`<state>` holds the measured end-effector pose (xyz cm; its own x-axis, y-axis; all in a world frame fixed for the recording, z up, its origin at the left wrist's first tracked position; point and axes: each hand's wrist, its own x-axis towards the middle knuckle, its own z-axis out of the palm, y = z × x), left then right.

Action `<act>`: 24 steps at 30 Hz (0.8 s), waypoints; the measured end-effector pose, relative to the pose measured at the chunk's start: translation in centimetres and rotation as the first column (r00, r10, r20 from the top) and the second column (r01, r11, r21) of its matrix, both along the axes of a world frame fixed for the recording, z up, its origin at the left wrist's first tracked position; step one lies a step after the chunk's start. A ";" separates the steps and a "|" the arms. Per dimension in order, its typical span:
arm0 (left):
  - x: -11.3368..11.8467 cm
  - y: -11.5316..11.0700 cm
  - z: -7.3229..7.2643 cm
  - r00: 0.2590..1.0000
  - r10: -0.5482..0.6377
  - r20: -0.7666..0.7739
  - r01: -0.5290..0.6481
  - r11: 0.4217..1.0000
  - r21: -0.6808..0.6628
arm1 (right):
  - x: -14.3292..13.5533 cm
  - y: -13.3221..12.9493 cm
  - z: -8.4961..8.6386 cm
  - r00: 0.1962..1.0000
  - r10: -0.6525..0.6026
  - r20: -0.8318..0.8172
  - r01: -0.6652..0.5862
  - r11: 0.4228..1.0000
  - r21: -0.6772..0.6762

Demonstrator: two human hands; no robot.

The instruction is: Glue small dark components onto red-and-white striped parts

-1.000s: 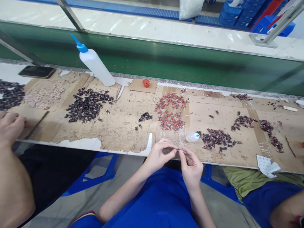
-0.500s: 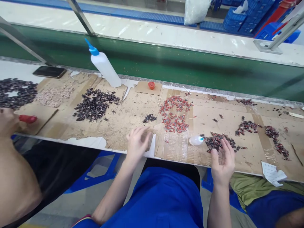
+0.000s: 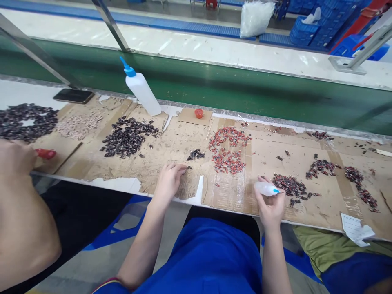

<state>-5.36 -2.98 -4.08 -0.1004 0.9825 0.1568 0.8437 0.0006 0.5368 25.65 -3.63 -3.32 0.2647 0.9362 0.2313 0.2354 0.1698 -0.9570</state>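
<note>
My right hand (image 3: 272,208) is closed round a small white bottle (image 3: 265,188) with a blue tip, at the front edge of a pile of dark and red parts (image 3: 289,185). My left hand (image 3: 170,179) rests low over the cardboard (image 3: 165,151), its fingers pinched at a small dark part (image 3: 189,168) near the fingertips. A small cluster of black parts (image 3: 195,154) lies just beyond it. Between my hands, further back, are red parts (image 3: 228,161) spread in a ring and a patch.
A tall white bottle (image 3: 143,93) stands behind a black pile (image 3: 125,136). A red cup (image 3: 199,113) sits at the back. At the left are a phone (image 3: 73,96) and another person's hand (image 3: 16,157) by a red object (image 3: 45,153). Paper (image 3: 357,228) hangs at the front right.
My right hand has moved left from the dark and red pile and taken hold of the small bottle, which is now lifted. My left hand has shifted slightly and its fingers have closed.
</note>
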 end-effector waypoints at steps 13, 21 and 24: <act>-2.4 -0.8 1.5 0.965 -0.249 0.084 0.251 0.968 -0.019 | 0.7 0.8 0.4 0.822 -0.147 -0.550 0.137 0.989 -0.058; 2.9 -0.7 2.8 0.915 -0.287 0.283 0.272 0.958 0.090 | 0.3 0.5 0.5 0.769 -0.183 -0.612 0.118 0.982 -0.145; 7.3 -0.7 2.2 0.865 -0.429 0.260 0.428 0.902 0.064 | -0.4 0.5 0.6 0.793 -0.205 -0.574 0.152 0.979 -0.139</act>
